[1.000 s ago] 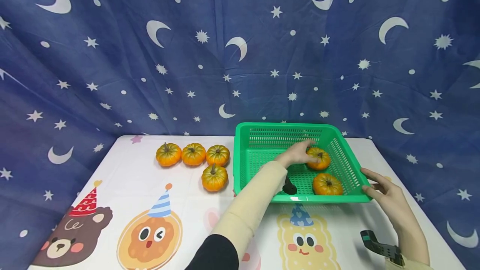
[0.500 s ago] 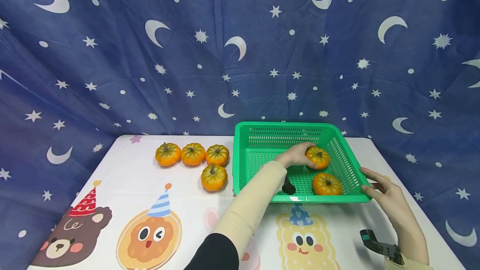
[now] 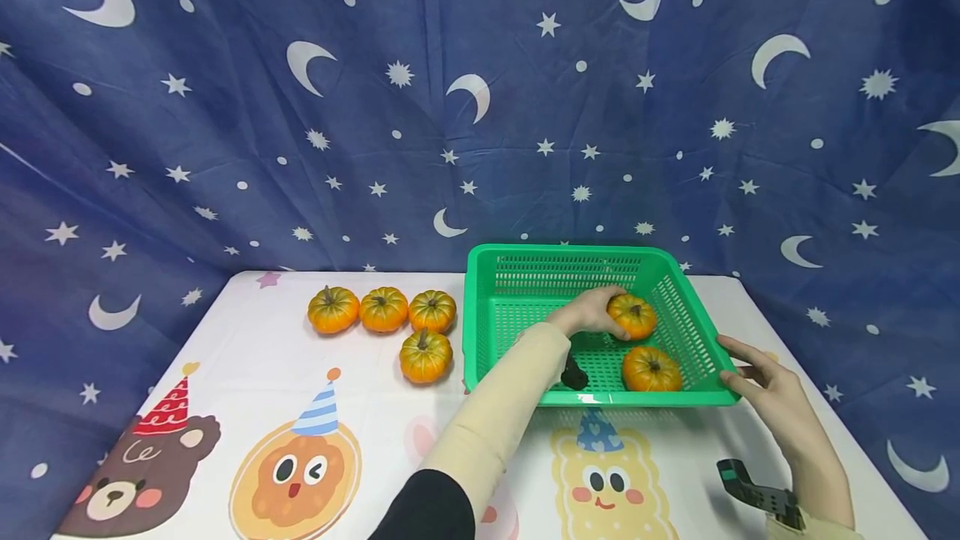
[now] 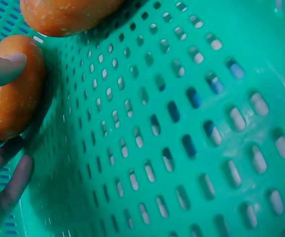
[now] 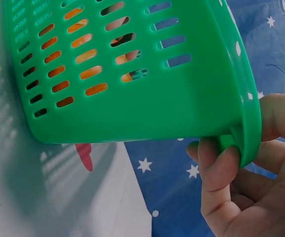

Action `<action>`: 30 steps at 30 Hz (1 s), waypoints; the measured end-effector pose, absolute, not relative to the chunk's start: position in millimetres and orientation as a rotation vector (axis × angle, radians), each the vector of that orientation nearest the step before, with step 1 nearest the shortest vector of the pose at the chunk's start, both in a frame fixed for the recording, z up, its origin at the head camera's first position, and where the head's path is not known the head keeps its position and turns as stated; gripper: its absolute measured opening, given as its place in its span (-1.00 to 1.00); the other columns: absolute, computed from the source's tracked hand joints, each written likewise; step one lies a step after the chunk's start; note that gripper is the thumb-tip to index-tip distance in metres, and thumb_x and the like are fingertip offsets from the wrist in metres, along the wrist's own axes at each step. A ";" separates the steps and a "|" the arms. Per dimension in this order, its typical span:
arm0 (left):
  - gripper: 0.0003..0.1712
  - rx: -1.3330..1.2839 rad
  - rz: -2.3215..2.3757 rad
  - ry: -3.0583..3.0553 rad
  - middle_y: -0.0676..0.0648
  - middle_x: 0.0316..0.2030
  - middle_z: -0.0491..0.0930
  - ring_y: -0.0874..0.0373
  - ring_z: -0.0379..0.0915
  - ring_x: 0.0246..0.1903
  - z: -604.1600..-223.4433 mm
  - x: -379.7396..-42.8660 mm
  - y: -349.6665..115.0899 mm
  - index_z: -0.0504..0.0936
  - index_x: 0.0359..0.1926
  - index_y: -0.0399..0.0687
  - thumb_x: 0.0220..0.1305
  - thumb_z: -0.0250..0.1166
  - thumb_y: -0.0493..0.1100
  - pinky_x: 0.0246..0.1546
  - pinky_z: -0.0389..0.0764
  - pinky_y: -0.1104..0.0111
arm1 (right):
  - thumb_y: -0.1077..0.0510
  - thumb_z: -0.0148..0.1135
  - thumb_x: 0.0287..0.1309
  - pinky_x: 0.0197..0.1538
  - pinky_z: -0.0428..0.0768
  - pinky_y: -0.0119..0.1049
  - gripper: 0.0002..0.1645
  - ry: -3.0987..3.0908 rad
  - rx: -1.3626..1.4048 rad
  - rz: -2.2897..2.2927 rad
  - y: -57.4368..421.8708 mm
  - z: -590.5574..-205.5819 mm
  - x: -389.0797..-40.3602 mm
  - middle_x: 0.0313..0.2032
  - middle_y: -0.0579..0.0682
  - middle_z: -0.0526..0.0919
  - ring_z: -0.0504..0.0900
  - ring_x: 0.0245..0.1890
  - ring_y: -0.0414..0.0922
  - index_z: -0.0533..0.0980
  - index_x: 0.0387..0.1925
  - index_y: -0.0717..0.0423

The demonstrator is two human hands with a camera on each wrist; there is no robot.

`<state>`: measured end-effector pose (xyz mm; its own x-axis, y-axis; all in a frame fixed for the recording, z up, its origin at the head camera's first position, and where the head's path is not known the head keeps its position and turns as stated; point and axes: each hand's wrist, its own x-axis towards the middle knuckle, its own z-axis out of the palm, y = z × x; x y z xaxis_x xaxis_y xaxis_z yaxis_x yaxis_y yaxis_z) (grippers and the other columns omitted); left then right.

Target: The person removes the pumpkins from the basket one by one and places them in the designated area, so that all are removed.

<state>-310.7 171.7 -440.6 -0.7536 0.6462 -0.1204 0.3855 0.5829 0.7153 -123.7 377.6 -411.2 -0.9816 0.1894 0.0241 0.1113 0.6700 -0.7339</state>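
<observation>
Inside the green plastic basket (image 3: 592,399), my left hand (image 3: 595,312) grips a small orange pumpkin (image 3: 634,317) from its left side. The left wrist view shows the thumb (image 4: 7,66) across that pumpkin, with the other fingers at its opposite side. A second pumpkin (image 3: 652,370) lies nearer the basket's front wall. My right hand (image 3: 776,394) pinches the basket's rim at the front right corner. In the right wrist view, thumb and fingers (image 5: 221,170) are curled about the rim's lip, and orange shows through the slots.
Several more pumpkins (image 3: 385,310) stand on the white printed tablecloth (image 3: 390,440), left of the basket. One (image 3: 425,356) sits in front of the row. A blue curtain (image 3: 375,107) with moons and stars hangs behind the table.
My left thumb has shifted from over the pumpkin to its near left side, and that pumpkin has turned or moved very slightly. The right hand stays at the basket's corner.
</observation>
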 end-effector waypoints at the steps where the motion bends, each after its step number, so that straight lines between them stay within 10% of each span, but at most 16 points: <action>1: -0.08 0.840 0.976 2.449 0.01 0.24 0.44 0.17 0.43 0.10 -440.5 -311.2 171.1 0.26 0.40 0.11 0.03 0.47 -0.01 0.00 0.52 0.38 | 0.07 0.09 0.33 -0.28 0.37 -0.60 -0.33 -2.780 -0.251 1.213 377.3 -411.2 -123.8 0.00 0.05 0.29 0.42 -0.28 -0.55 0.22 0.38 0.23; 30: -0.04 0.977 0.983 2.563 0.00 0.16 0.51 0.23 0.46 -0.02 -416.4 -302.3 170.0 0.26 0.40 -0.02 0.00 0.47 0.03 -0.10 0.50 0.49 | 0.10 0.07 0.34 -0.30 0.39 -0.59 -0.34 -2.783 -0.277 1.210 375.7 -414.3 -124.1 0.16 0.24 0.22 0.40 -0.31 -0.56 0.20 0.40 0.23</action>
